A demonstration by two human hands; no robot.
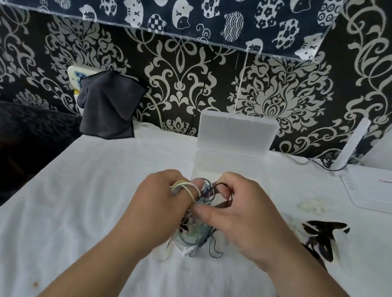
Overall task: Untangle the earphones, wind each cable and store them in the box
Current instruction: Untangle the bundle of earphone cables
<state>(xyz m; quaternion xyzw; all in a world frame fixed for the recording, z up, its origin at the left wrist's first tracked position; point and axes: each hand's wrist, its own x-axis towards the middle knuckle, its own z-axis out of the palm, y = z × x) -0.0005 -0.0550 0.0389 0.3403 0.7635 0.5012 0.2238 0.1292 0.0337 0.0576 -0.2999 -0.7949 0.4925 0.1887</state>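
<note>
**Head view: left hand (157, 208) and right hand (244, 224) both deep in the tangle of earphone cables (196, 225)**

From where I stand, the two hands meet low over the middle of the white-covered counter (77, 207), knuckles nearly touching. The left one is curled around the bundle, with a pale yellow cable (185, 187) looped across its raised finger. The right pinches the bundle between thumb and fingers, and a dark cable (222, 186) is hooked round its forefinger. Loose strands trail from the knot onto the counter below the palms. Just behind the hands sits the clear plastic box (225, 163), open, its lid (238, 131) standing up against the patterned wall. A dark cloth (108, 109) hangs at the back left, and a white router (383, 193) lies at the far right.
</note>
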